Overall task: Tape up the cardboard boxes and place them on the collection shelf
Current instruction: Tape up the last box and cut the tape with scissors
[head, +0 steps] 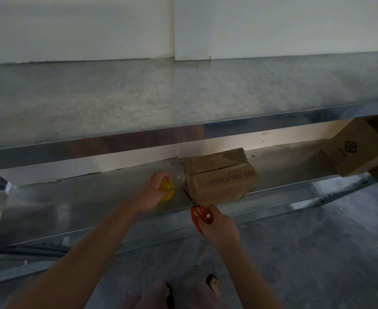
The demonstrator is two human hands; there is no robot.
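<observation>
Orange scissors (pixel 197 213) beside cardboard box (pixel 219 182)

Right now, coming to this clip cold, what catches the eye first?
The orange scissors stand out, held in the right hand with blades aimed at the near left corner of the cardboard box on the lower metal shelf. Just left of the box, the left hand holds a yellow tape roll. A second box sits at the far right.

The cardboard box (pixel 221 179) at centre frame carries "THE DELICIOUS", upside down, on its near face. The second box (pixel 357 150), right edge, shows only a triangular logo.
</observation>
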